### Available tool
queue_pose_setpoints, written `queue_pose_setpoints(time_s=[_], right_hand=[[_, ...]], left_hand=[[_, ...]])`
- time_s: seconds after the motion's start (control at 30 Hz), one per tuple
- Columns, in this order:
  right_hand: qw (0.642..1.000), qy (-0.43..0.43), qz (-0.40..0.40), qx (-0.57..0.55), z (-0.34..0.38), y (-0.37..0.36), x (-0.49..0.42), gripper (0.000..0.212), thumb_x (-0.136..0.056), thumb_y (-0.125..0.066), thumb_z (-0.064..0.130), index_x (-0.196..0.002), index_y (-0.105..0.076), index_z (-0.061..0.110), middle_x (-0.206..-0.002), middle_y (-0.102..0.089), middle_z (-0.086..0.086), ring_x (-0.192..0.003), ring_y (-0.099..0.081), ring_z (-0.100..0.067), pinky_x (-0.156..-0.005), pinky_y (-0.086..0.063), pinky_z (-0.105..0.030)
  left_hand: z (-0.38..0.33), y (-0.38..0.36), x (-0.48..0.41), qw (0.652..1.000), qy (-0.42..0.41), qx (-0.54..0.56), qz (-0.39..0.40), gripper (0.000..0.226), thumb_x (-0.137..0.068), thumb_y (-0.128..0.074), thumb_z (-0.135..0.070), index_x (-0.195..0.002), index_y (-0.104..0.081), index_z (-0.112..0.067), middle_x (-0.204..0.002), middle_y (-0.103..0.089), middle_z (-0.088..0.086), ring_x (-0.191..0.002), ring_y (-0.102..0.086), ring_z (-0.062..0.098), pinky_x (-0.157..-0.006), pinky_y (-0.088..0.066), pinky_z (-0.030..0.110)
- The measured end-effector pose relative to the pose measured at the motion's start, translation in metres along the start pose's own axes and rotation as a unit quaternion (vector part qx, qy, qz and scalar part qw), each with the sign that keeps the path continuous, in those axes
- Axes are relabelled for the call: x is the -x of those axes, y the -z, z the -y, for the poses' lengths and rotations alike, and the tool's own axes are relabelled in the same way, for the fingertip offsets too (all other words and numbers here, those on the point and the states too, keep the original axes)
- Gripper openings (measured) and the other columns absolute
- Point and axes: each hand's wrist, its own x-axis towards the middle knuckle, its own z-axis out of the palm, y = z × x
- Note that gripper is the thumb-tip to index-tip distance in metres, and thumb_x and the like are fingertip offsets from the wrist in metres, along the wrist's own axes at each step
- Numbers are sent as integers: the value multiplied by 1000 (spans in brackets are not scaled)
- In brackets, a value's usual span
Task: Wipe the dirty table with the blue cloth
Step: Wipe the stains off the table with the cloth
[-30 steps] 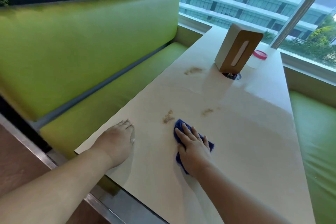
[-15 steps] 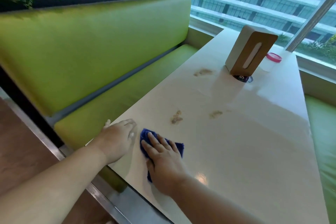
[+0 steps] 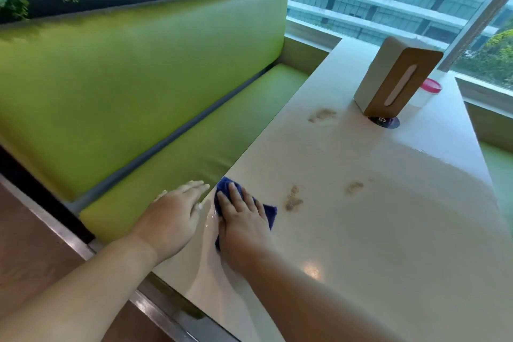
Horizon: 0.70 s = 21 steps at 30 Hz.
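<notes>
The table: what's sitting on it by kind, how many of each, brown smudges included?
Brown smudges: 3
Blue cloth: 1, under the right hand
Tissue box: 1
Red-lidded container: 1
Dark round disc: 1
Total: 7

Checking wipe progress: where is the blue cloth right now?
The blue cloth lies flat under the right hand, near the table's left edge, beside the left hand.
</notes>
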Motion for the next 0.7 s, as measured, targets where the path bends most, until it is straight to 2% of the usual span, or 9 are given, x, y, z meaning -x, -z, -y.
queue_pose_setpoints(time_s=[0.07,0.13,0.27,0.37,0.5,0.63,0.7], right_hand=[[999,-50,-1,-1,-6,6,-36,55,-98,-28,31,-151,-12,29,-161,5,5,-147,8,-17,-119,7,-35],[994,-108,8,-2,-9,12,-61,56,-99,-28,31,-152,-9,28,-160,8,4,-147,10,-19,-119,6,-36],[990,-144,6,4,5,3,-56,59,-99,-26,33,-152,0,24,-159,17,0,-146,15,-22,-117,10,-37],[987,-161,-15,6,-3,5,-73,55,-101,-22,31,-152,-2,24,-159,15,1,-146,14,-22,-117,10,-38],[974,-226,2,8,-24,26,-111,58,-100,-26,29,-152,0,23,-159,16,-1,-146,14,-24,-118,9,-40],[983,-180,9,21,-19,20,-103,60,-99,-30,29,-152,-1,23,-159,16,0,-146,13,-23,-119,5,-40],[987,-156,1,38,-37,29,-110,63,-97,-36,26,-152,-5,24,-160,10,0,-147,8,-22,-119,0,-39]], left_hand=[[3,1,-9,1000,-25,14,1,46,-93,-37,-22,-139,-42,-21,-149,-38,-6,-139,-30,7,-115,-20,24],[4,1,-17,999,-43,13,8,51,-90,-32,-26,-139,-43,-21,-148,-38,-6,-139,-30,6,-109,-19,16],[10,0,-33,998,-55,22,17,59,-81,-29,-28,-138,-45,-20,-147,-42,-5,-137,-33,7,-108,-20,16],[13,1,-47,998,-60,28,21,47,-92,-37,-19,-138,-44,-19,-147,-42,-5,-138,-33,6,-105,-17,11],[15,1,-59,997,-70,38,25,46,-93,-44,-9,-138,-44,-19,-146,-43,-5,-137,-33,5,-105,-18,10],[12,-4,-63,995,-77,47,32,46,-93,-44,-11,-138,-45,-19,-146,-43,-4,-137,-33,6,-107,-20,13],[10,-7,-62,994,-82,41,54,47,-92,-37,-22,-138,-43,-20,-147,-41,-5,-138,-31,6,-107,-20,13]])
